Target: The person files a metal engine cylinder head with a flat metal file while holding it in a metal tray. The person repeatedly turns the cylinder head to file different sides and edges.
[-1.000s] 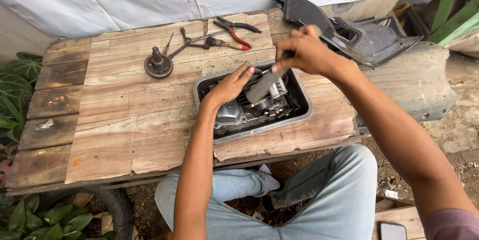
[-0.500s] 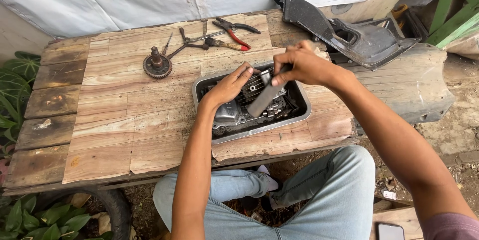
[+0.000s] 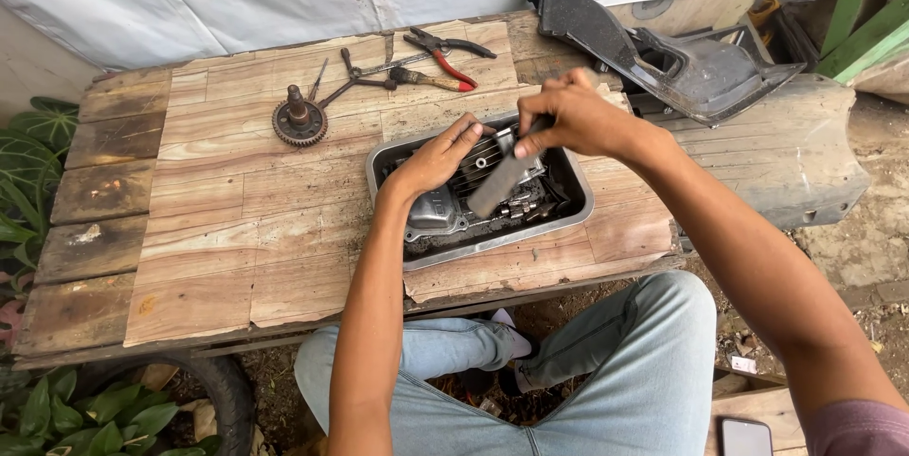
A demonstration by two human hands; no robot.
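A metal tray [image 3: 578, 219] sits on the wooden table [image 3: 218, 229] and holds a finned grey engine part [image 3: 440, 214] with several small dirty pieces. My left hand [image 3: 437, 158] rests flat on the engine part, fingers together. My right hand [image 3: 578, 120] hovers over the tray's far right side and grips a long grey brush-like tool [image 3: 500, 181], which slants down into the tray and looks blurred.
A rusty gear on a shaft [image 3: 299, 119] stands at the table's back. Red-handled pliers [image 3: 445, 53] and other hand tools [image 3: 365, 77] lie behind the tray. A black plastic cover [image 3: 663, 58] lies at the right. A tyre [image 3: 222, 390] and plants are below the table.
My right hand has moved a little left and down over the tray with the tool. The left hand has stayed on the engine part.
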